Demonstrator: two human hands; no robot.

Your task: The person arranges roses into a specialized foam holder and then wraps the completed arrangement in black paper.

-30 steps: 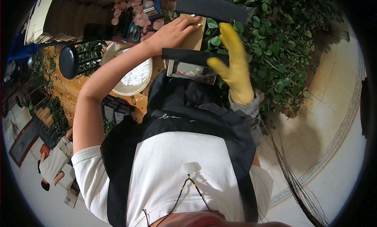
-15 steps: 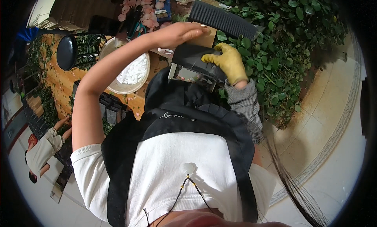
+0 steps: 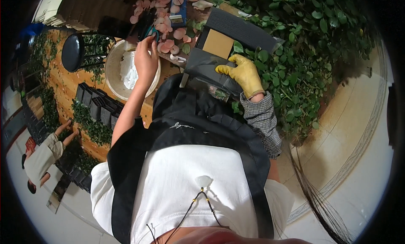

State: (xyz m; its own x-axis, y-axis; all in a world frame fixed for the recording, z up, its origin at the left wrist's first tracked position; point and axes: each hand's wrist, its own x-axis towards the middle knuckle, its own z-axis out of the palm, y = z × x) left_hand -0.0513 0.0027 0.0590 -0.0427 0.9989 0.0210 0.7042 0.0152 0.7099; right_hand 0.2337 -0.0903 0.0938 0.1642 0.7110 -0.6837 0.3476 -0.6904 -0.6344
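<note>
My bare left hand (image 3: 146, 60) is at the teal-handled scissors (image 3: 153, 32). Its fingers are curled in against the handle, partly covering it. A yellow glove covers my right hand (image 3: 244, 75), which grips a dark, folded cardboard wrap (image 3: 209, 69) in front of my apron. The thumb lies across the wrap's top and the fingers bend round its right side. Bits of green and pink show beneath the wrap's near edge. Just beyond it lie a tan cardboard piece (image 3: 218, 43) and a black ribbed cardboard piece (image 3: 241, 29).
Leafy green stems (image 3: 295, 67) fill the right side. Pink petals (image 3: 164, 22) scatter around a blue item (image 3: 178, 10) at the back. To the left stand a round tub (image 3: 112, 73) with white pieces, a black stool (image 3: 72, 53) and dark bundles (image 3: 97, 102). Another person (image 3: 44, 153) is far left.
My left hand has moved left and back from above the tan cardboard to the scissors, uncovering the tan cardboard. My right hand stays on the dark wrap.
</note>
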